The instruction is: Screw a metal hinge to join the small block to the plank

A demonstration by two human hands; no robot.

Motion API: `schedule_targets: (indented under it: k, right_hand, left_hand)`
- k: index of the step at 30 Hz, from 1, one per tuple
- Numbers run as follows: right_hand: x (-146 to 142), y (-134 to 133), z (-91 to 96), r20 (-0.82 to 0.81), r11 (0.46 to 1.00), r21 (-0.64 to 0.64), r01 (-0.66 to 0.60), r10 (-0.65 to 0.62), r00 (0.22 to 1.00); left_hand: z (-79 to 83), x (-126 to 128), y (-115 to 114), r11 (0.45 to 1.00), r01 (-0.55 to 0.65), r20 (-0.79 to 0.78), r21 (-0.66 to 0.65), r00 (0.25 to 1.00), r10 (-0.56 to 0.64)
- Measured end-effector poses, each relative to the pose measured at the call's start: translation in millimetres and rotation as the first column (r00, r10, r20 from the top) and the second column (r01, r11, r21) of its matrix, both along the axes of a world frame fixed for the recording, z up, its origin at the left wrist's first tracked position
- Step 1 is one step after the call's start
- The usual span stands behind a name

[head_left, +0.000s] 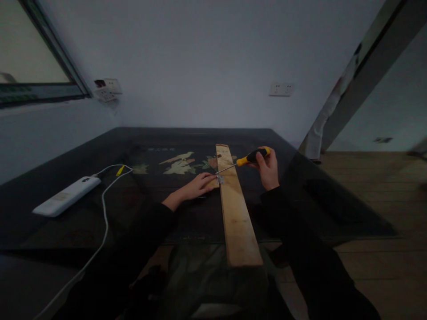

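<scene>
A long wooden plank (237, 213) lies lengthwise across the dark table (100, 146), its near end sticking out over the table's front edge. A small metal hinge (219, 179) sits at the plank's left edge. My left hand (199, 185) rests on the table beside the plank, fingers pinching or steadying the hinge. My right hand (268, 168) is closed round the yellow and black handle of a screwdriver (245, 161), whose metal shaft slants down to the left with its tip at the hinge.
A white power bank (66, 196) with a white cable (105, 213) lies at the left of the table. The tabletop carries a painted bird-and-flower picture (180, 163). Wall sockets (281, 89), a slanted beam (363, 66) and wooden floor (373, 186) are to the right.
</scene>
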State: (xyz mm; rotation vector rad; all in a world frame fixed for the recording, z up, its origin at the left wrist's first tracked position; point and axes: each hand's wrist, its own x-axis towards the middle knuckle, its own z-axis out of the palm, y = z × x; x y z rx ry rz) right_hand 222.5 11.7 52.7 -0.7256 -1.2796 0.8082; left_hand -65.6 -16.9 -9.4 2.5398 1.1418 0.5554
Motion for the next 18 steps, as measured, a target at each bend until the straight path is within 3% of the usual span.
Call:
schedule_targets:
  k: [18]
  right_hand:
    - [3.5, -3.1, 5.3, 0.018, 1.000, 0.006, 0.018, -0.019, 1.000]
  left_hand:
    - [3.7, 1.5, -2.8, 1.000, -0.002, -0.003, -0.012, 1.000, 0.002]
